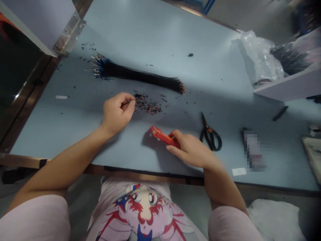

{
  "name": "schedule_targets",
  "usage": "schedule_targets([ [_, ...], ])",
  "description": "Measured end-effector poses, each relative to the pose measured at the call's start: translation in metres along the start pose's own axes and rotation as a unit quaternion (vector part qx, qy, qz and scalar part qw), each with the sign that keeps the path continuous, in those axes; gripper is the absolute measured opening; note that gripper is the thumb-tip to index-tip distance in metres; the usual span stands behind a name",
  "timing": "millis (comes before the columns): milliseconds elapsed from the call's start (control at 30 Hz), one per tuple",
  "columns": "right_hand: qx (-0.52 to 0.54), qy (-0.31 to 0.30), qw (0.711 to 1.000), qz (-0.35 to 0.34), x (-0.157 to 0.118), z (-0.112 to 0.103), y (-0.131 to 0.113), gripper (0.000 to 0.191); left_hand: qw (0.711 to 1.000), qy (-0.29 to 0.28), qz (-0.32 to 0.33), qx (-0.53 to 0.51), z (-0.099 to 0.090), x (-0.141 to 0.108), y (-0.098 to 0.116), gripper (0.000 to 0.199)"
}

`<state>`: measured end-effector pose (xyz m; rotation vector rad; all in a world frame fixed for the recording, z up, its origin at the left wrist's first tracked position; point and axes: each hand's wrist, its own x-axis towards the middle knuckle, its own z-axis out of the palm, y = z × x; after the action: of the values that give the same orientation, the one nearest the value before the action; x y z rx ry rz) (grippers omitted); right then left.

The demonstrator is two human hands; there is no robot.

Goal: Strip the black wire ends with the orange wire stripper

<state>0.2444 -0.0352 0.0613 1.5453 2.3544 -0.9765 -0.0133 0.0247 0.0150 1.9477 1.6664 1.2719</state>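
Observation:
Between the thumb and forefinger of my left hand [118, 112] is a thin black wire [129, 101]; most of it is hidden by the hand. My right hand [192, 149] is closed around a red hand tool [162, 135] that looks like a wire stripper, its head pointing left and held apart from the wire. Beyond both hands lies a long bundle of black wires [140, 76], with blue and metal ends at the left and bare copper ends at the right. Black and copper scraps [150, 107] are scattered just right of my left hand.
Black-handled scissors [211, 134] lie right of my right hand, with a blurred-out object [253, 150] and a white label [239, 171] farther right. Clear plastic bags [263, 58] stand behind a pale panel [288, 82]. Another panel [42, 23] rises at the left of the blue table [160, 30].

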Motion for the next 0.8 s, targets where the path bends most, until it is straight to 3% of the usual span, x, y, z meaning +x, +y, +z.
schedule_targets([
  [167,0.103,-0.032,0.994,0.011,0.002,-0.01,0.006,0.03,1.0,-0.009,0.003,-0.009,0.001,-0.003,0.004,0.006],
  [233,0.232,-0.03,0.972,0.018,0.005,-0.011,0.01,0.029,1.0,-0.011,-0.002,-0.014,0.001,-0.005,0.005,0.006],
  [300,0.429,-0.051,0.902,-0.003,0.009,-0.008,0.016,0.034,1.0,-0.008,-0.007,-0.024,0.002,-0.005,0.006,0.007],
  [367,0.588,-0.084,0.803,-0.046,0.014,-0.002,0.022,0.045,0.999,-0.003,-0.01,-0.038,0.002,-0.005,0.006,0.008],
  [400,0.632,-0.107,0.764,-0.073,0.017,0.001,0.025,0.05,0.999,-0.001,-0.011,-0.046,0.003,-0.004,0.007,0.008],
  [467,0.677,-0.127,0.718,-0.102,0.022,0.009,0.031,0.054,0.998,0.001,-0.011,-0.065,0.002,-0.005,0.008,0.008],
  [600,0.687,-0.148,0.695,-0.15,0.028,0.017,0.034,0.05,0.996,0.005,0.031,-0.084,-0.003,-0.01,0.016,0.009],
  [800,0.638,-0.098,0.738,-0.197,0.022,0.012,0.024,0.039,0.971,0.021,0.238,-0.025,-0.019,-0.02,0.034,0.006],
])
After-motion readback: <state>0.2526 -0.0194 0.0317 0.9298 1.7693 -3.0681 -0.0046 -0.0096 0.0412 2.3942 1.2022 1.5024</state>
